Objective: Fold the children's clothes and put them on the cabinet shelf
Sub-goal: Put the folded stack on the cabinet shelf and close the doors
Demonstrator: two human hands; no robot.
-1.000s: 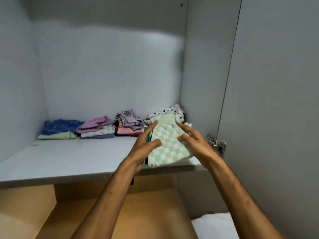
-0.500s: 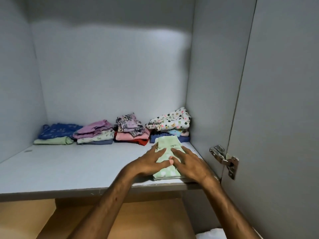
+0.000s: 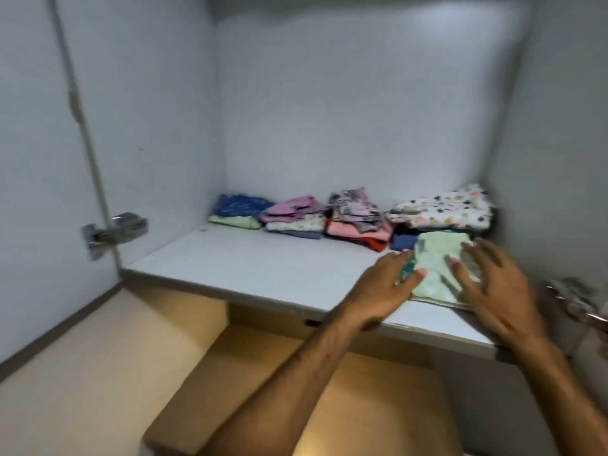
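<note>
I count four stacks of folded clothes along the back of the shelf: blue-topped, pink-topped, patterned over red, and spotted white. One light green folded garment lies in front. Two metal door hinges: left, right.

Home setting, wardrobe interior: grey cabinet fitted with shelf, door hinge; folded children's clothes stacked in piles at the back.

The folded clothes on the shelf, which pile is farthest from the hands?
The blue-topped pile at the row's left end, against the side wall; the other piles sit closer to both hands.
</note>
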